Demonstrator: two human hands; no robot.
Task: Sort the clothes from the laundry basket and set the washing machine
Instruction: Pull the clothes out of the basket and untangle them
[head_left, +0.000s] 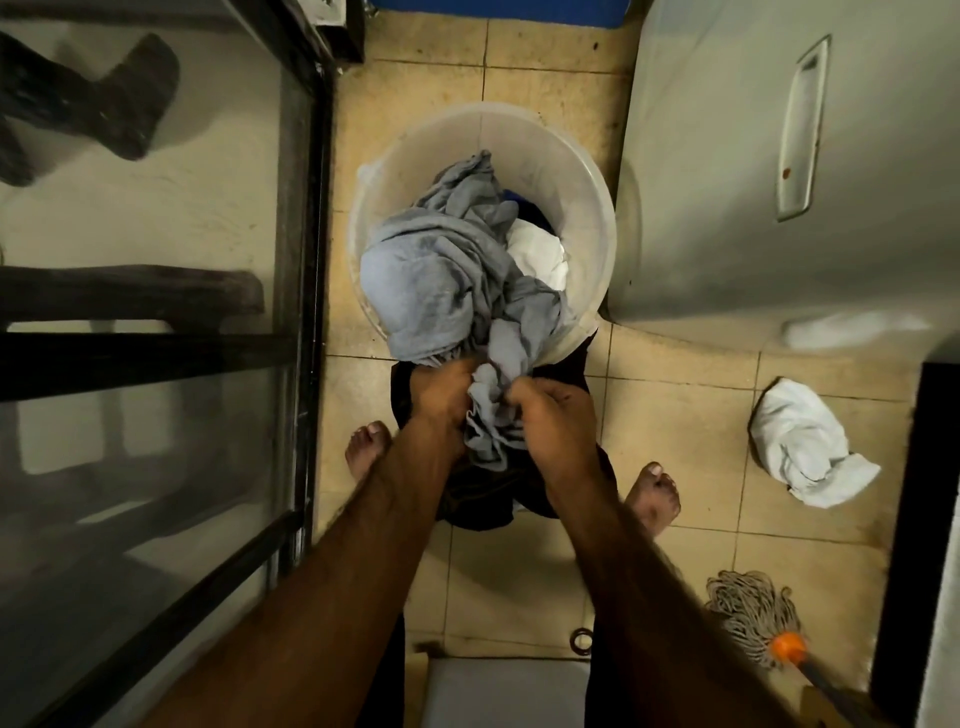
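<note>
Between both hands' grip (485, 397) — grey garment (441, 280) trailing from the bucket (582, 171).

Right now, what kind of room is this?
Probably a small laundry or utility corner at home. A round basket full of clothes stands on the tiled floor, a mop lies nearby, and both hands are pulling out a grey garment.

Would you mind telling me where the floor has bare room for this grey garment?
Bare tiles lie between the white cloth and the mop, and beyond the basket. It is crowded below the basket, where dark cloth and both feet sit.
</note>
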